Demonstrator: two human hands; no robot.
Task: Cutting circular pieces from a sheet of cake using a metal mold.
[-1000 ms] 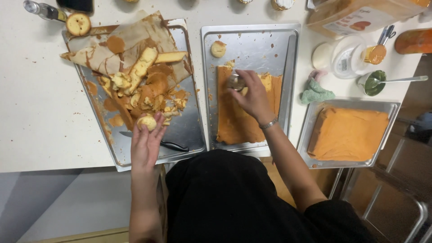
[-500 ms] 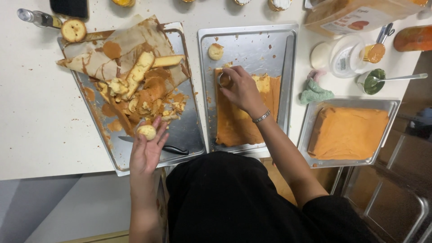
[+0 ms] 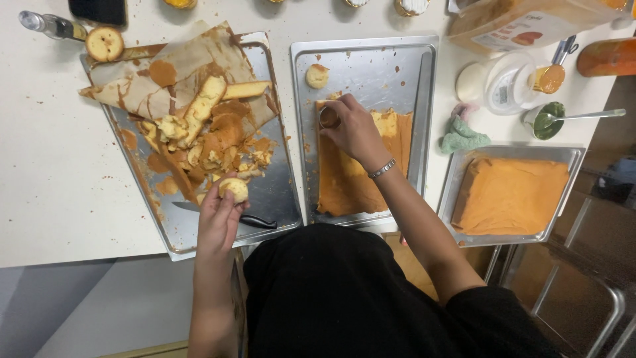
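1. The broad white surface (image 3: 46, 166) carries three metal trays side by side, each within arm's reach of the person.
2. The left-hand steel baking tray (image 3: 278, 199) serves as a scrap heap: crumpled brown baking paper (image 3: 165, 79), torn orange-crusted cake trimmings (image 3: 218, 139) and a black-handled knife (image 3: 255, 221) lie on it.
3. The middle steel tray (image 3: 371, 66) holds a flat orange sponge sheet (image 3: 344, 185), its upper left part already cut away, with one small round cake piece (image 3: 317, 75) set aside on bare metal above it.
4. The right-hand smaller tray (image 3: 570, 156) holds an uncut orange sponge slab (image 3: 513, 195), apparently in reserve.
5. The right hand (image 3: 354, 129) has its grip closed over a small round metal cutter (image 3: 328, 117), pressed onto the sheet's top edge, presumably to use the remaining cake sparingly.
6. The left hand (image 3: 222, 215) pinches a pale round cake disc (image 3: 233, 189) between its fingertips, held just over the scrap tray so crumbs land there.
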